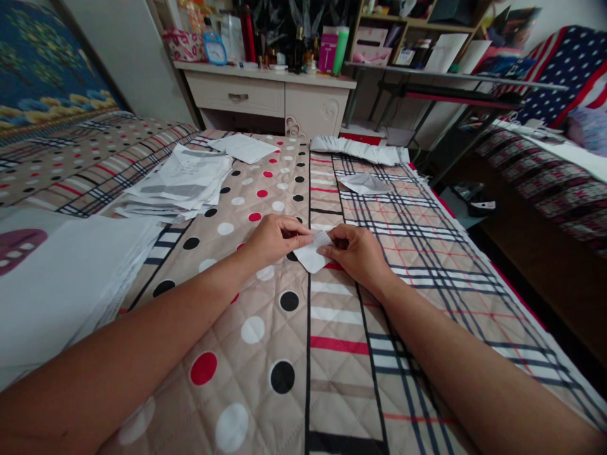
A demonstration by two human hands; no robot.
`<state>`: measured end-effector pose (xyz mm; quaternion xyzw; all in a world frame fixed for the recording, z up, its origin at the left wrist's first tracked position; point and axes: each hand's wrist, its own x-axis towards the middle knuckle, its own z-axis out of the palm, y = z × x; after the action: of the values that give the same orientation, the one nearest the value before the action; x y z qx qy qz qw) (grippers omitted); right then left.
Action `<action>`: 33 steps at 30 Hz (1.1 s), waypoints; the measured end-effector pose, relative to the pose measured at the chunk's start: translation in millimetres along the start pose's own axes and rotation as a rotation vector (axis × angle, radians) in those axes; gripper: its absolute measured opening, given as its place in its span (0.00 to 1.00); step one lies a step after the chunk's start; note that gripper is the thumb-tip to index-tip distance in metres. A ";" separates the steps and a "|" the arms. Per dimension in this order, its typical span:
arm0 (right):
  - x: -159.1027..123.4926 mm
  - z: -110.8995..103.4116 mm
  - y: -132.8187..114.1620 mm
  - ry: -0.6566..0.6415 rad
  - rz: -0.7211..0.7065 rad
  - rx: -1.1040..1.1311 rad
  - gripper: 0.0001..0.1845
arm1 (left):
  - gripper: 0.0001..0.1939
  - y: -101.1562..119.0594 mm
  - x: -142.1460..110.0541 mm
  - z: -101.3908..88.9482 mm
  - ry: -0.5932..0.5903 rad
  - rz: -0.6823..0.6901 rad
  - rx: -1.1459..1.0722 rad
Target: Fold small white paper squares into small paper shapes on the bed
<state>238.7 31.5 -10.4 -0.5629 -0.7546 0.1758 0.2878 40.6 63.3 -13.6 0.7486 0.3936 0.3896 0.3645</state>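
A small folded piece of white paper (310,258) is held between my two hands, just above the patterned bedspread (327,379). My left hand (277,239) pinches its upper left edge between thumb and fingers. On the other side, my right hand (358,253) grips the right edge, thumb on top and fingers curled behind. The fingers partly cover the paper's upper part, so its full shape is hidden. Beyond the right hand lies a folded grey-white paper piece (365,184). A long pleated strip of white paper (358,150) rests farther back.
Left of me are a large stack of white sheets (71,278), a pile of printed papers (183,180) and a single sheet (244,148). A white dresser (237,95) with bottles stands behind the bed. To the right are a desk (455,77) and a second bed (550,177).
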 end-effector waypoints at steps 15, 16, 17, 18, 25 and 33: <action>-1.2 1.2 0.3 0.013 -0.041 0.055 0.05 | 0.05 -3.5 4.6 2.4 -0.023 0.159 0.245; -1.5 1.0 1.0 0.013 -0.059 0.071 0.04 | 0.04 -4.2 4.8 1.8 -0.034 0.151 0.231; -2.1 0.6 1.2 0.014 -0.087 0.081 0.04 | 0.04 -4.9 4.5 0.8 -0.048 0.154 0.223; -2.7 -0.1 1.1 0.019 -0.119 0.082 0.04 | 0.06 -5.5 3.9 -0.5 -0.066 0.166 0.221; -7.3 -3.8 -1.3 0.027 -0.331 -0.074 0.13 | 0.12 -7.1 -2.0 -12.3 -0.157 0.313 0.284; -10.6 -9.8 -8.9 -0.035 -0.572 -0.317 0.12 | 0.16 -2.8 -2.9 -19.1 -0.257 0.407 0.317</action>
<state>240.4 18.1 0.0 -0.3627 -0.9049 -0.0225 0.2214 22.1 66.5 -8.7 0.9032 0.2415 0.2902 0.2042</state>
